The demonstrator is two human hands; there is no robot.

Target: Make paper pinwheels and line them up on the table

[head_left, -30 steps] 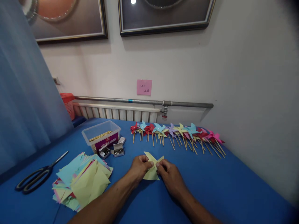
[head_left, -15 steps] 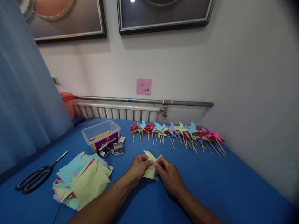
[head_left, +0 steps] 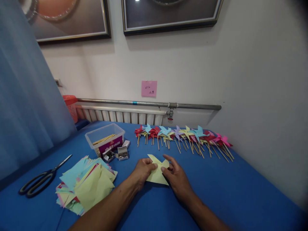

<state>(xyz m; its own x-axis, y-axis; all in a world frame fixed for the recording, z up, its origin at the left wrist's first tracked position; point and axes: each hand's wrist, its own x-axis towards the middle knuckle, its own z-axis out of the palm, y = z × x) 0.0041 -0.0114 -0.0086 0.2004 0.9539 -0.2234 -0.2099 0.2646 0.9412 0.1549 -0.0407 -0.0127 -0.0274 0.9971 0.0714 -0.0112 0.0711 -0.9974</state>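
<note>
A pale yellow paper square (head_left: 157, 173), cut and partly folded, lies on the blue table (head_left: 228, 192) in front of me. My left hand (head_left: 142, 170) pinches its left side, thumb and fingers closed on the paper. My right hand (head_left: 176, 175) holds the right side, with the index finger stretched out over a folded corner. Both forearms reach in from the bottom edge.
A stack of coloured paper squares (head_left: 85, 184) lies at the left, with black scissors (head_left: 39, 181) beyond it. A clear plastic box of wooden sticks (head_left: 106, 138) and two small boxes of pins (head_left: 117, 154) stand behind. A row of finished pinwheels (head_left: 185, 136) lines the wall side.
The paper has been pressed flatter onto the table. My right hand has shifted slightly right and its index finger has stretched out over the fold.
</note>
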